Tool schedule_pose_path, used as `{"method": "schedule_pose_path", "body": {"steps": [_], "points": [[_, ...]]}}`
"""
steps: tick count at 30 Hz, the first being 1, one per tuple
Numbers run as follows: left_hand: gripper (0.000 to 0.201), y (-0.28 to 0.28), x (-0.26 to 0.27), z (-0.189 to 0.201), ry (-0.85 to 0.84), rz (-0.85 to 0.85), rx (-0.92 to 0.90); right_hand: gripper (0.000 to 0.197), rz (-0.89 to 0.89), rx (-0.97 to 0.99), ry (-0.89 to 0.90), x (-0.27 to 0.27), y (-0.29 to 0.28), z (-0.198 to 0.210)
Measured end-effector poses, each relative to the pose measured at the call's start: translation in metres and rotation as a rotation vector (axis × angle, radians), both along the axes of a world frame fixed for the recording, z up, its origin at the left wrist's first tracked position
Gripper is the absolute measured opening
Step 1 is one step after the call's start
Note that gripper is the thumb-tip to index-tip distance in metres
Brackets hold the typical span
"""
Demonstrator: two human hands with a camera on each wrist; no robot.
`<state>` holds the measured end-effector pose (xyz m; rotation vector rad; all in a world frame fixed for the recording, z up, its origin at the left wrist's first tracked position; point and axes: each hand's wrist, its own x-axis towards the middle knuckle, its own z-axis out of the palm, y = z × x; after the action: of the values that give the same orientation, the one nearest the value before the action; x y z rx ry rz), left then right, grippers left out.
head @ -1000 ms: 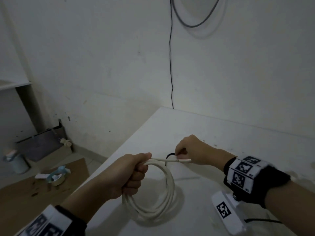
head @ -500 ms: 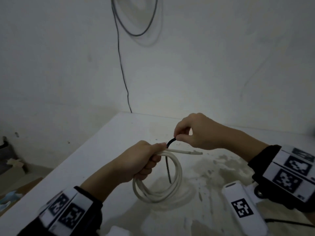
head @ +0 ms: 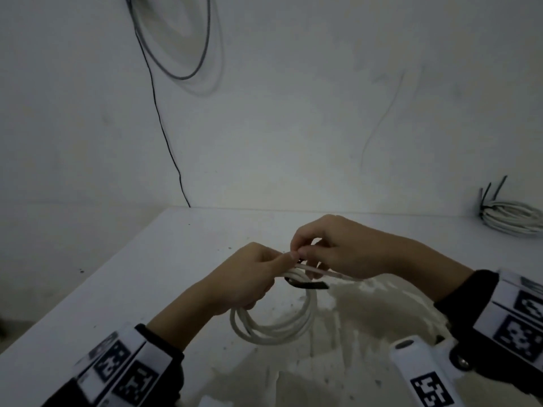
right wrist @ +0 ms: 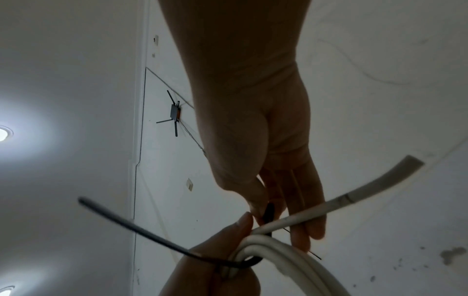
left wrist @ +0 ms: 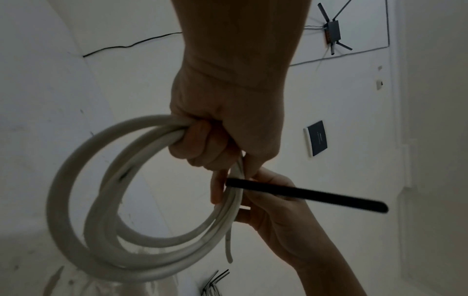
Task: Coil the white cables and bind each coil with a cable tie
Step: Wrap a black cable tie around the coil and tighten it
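**Black tie goes round a hand-held coil of white cable**

A person's left hand (head: 244,277) is fisted around the gathered turns of a white cable coil (head: 273,327), held just above a white table (head: 123,289); the loop hangs down below the fist, and its lower arc sits close to the stained tabletop. In the left wrist view the curled fingers (left wrist: 202,144) clamp several strands together, with the loop swinging out to the side of the fist. Just beyond that grip, one loose cable end (head: 326,271) sticks out to the right, passing under the other hand. A black cable tie (head: 308,285) curves under the bundle right beside the left fist, its free tail (left wrist: 316,197) jutting away from the coil. The right hand (head: 346,248) meets the left at the top of the bundle; its thumb and forefinger are pinched on the tie's other end (right wrist: 269,210), and the remaining fingers (right wrist: 311,210) lie stretched alongside the loose cable end. Well off to the right of both hands, near the wall, a second coil (head: 511,221) lies on the table with black ties (head: 489,192) standing up from it.
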<state>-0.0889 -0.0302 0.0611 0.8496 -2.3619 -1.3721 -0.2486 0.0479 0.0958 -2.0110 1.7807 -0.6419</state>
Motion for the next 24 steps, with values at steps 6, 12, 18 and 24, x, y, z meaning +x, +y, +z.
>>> {"method": "schedule_pose_path", "body": {"steps": [6, 12, 18, 24], "points": [[0.042, 0.006, -0.009, -0.002, 0.404, 0.155, 0.148, 0.013, -0.147, -0.359, -0.336, -0.009, 0.014, -0.009], [0.038, 0.009, -0.025, 0.003, 0.692, 0.265, 0.564, 0.025, -0.142, -0.729, -0.1, -0.005, 0.021, -0.019], [0.041, 0.02, -0.036, 0.006, 0.798, 0.245, 0.655, 0.036, -0.176, -0.7, -0.028, -0.007, 0.015, -0.023], [0.043, 0.022, -0.04, -0.004, 0.779, 0.16, 0.655, 0.027, -0.215, -0.5, -0.093, -0.007, 0.019, -0.027]]}}
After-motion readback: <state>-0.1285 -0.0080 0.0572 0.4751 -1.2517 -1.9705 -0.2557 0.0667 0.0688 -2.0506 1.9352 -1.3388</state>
